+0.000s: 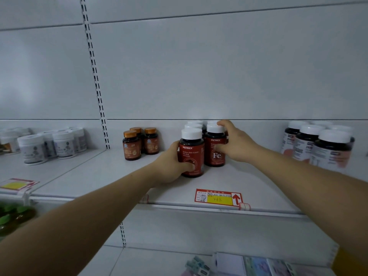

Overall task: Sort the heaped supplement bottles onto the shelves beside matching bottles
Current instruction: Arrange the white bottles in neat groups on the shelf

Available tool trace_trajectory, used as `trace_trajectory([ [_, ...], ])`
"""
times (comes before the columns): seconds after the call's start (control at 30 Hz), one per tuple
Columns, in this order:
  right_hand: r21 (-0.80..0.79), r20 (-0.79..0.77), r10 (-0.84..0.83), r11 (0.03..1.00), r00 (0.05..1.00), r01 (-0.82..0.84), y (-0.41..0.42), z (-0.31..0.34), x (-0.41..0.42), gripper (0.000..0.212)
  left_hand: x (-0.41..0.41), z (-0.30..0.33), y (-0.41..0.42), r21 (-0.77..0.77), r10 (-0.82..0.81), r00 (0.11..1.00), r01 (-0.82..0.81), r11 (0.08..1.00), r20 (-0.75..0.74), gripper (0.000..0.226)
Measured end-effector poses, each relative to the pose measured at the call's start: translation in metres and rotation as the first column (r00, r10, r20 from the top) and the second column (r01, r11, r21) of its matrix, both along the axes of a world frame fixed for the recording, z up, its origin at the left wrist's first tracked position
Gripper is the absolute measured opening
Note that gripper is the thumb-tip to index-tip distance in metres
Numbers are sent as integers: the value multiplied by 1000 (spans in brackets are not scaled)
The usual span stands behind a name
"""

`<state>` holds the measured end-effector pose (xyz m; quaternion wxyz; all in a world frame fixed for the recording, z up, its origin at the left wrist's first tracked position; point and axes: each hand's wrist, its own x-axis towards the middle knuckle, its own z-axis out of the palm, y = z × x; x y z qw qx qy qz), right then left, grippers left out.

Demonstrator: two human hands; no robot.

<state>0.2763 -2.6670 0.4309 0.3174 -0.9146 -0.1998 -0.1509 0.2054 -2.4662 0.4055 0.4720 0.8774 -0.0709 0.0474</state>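
Two rows of dark bottles with red labels and white caps stand upright on the white shelf (258, 182). My left hand (171, 166) grips the front bottle of the left row, a red-label bottle (192, 151), thumb across its lower label. My right hand (234, 143) curls round the red Fe bottle (214, 154) beside it, fingers over the cap and thumb on the label. More white-capped bottles of the same kind (196, 124) stand behind these two, partly hidden.
Three small amber bottles with copper caps (139, 143) stand to the left. White jars (47, 145) fill the left bay. Dark bottles with pink-white labels (320, 146) stand at the right. A red and yellow price tag (218, 197) sits on the shelf edge. Packets lie on the lower shelf (249, 264).
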Motion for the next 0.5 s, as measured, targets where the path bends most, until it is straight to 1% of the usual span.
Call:
trace_trajectory([
  [0.23,-6,-1,-34,999,999,34,0,-3,-1,75,2,1,0,12,-23,1000,24,1000,-10,76],
  [0.33,-35,-16,-46,998,999,46,2,-2,-5,80,3,1,1,10,-22,1000,23,1000,-20,79],
  [0.43,-91,-24,-58,994,998,56,1,6,-15,90,3,10,3,44,-30,998,32,998,-54,87],
  [0.5,-135,9,-89,987,996,89,-2,15,-25,87,2,20,8,113,-6,999,12,994,-52,96],
])
